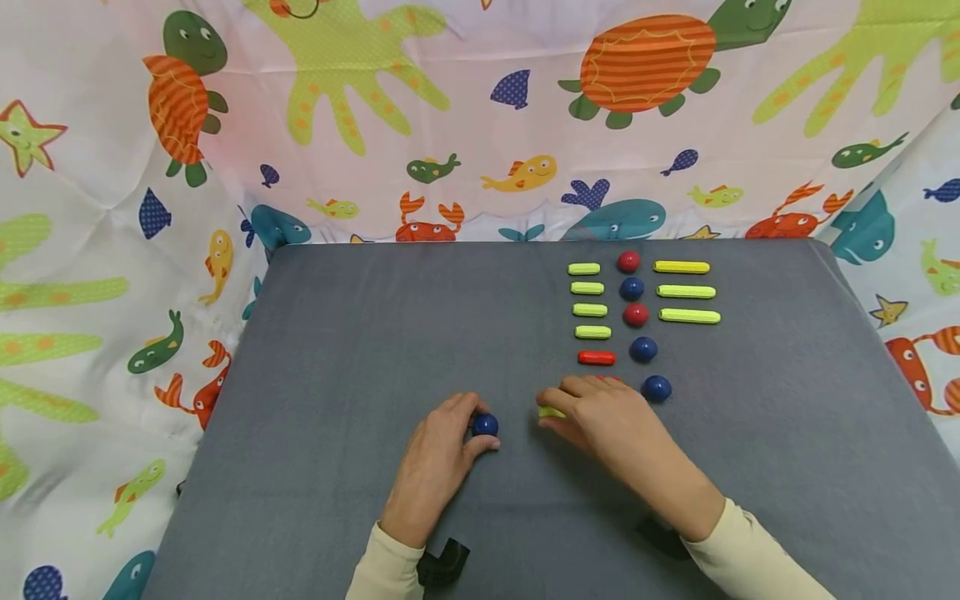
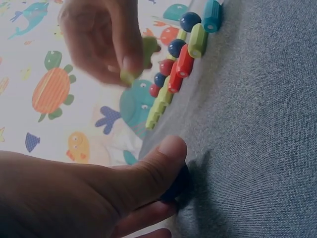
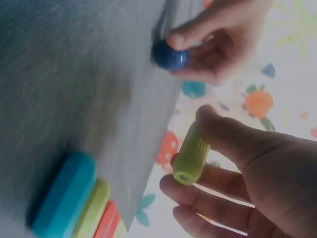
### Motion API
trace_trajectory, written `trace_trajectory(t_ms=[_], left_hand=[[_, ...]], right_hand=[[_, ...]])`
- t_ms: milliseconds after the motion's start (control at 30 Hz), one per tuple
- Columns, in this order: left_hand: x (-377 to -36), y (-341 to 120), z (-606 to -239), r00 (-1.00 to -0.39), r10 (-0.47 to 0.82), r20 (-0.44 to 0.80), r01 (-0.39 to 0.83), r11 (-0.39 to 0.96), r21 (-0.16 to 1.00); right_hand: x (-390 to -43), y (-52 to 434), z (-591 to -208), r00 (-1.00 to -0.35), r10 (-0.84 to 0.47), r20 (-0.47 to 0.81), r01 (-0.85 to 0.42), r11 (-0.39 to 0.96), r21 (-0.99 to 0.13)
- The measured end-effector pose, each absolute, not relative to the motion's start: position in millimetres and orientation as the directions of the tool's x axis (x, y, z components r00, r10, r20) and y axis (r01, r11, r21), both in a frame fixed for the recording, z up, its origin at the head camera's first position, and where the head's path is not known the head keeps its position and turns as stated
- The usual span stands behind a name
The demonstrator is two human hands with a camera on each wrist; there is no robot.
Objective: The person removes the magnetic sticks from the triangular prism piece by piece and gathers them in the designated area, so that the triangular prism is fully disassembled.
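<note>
Your left hand (image 1: 438,454) has its grip closed around a dark blue ball (image 1: 484,425), thumb on one side and fingers on the other, with the ball resting on the grey bench (image 1: 360,333) near its front middle. Just to the right, your right hand (image 1: 607,417) pinches a short lime-green stick (image 1: 550,412) between thumb and fingers; the right wrist view shows it is a ribbed plastic cylinder (image 3: 190,161) with a small hole in its end. Ball and stick lie near each other but apart, with a strip of bare cloth between them. None of the pieces carries any writing or label that can be read.

Beyond your right hand the other pieces lie in three columns. On the left, four short lime-green sticks (image 1: 588,299) lie one behind another, with a red stick (image 1: 597,357) nearest you. The middle column holds balls: red (image 1: 628,262), blue (image 1: 632,288), red (image 1: 635,314), blue (image 1: 642,348) and blue (image 1: 656,388), the last just beside your right knuckles. On the right lie three long yellow-green sticks (image 1: 686,292). Your right hand hides part of something red just behind it; you cannot tell what it is.

A sea-creature curtain (image 1: 480,117) with turtles, fish, crabs and whales hangs behind and beside the bench. Both your sleeves (image 1: 750,558) are cream
</note>
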State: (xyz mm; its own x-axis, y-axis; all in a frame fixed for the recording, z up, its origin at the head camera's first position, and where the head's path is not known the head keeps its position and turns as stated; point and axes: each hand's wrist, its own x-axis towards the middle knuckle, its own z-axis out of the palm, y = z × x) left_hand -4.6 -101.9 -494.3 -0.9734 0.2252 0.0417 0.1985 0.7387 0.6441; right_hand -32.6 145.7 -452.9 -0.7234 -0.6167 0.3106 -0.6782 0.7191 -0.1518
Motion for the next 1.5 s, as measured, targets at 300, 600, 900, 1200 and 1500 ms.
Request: trace_trajectory(t_ms=[300,600,900,1200,1500], left_hand=[[-5.3,-101.4,-493.5,-0.972,0.229,0.053,0.21,0.744,0.634],[-5.8,-98.7,-494.0,-0.97,0.237,0.048,0.212,0.74,0.638],[-6.0,-98.6,-493.3,-0.973,0.23,0.03,0.197,0.75,0.631],[-5.1,-99.1,-494.8,-0.974,0.225,0.038,0.197,0.747,0.635],[-5.4,-99.9,-495.0,-0.973,0.226,0.045,0.202,0.743,0.638]], right_hand=[[-13.4,183.2,-444.2,-0.8,-0.552,0.236,-0.596,0.777,-0.202],[10.4,204.5,-453.3,-0.806,-0.544,0.234,-0.585,0.791,-0.176],[29.8,217.3,-470.4,-0.803,-0.545,0.241,-0.591,0.781,-0.202],[33.8,220.3,-479.3,-0.81,-0.549,0.207,-0.584,0.788,-0.197],[34.8,217.9,-484.5,-0.802,-0.566,0.191,-0.594,0.786,-0.168]])
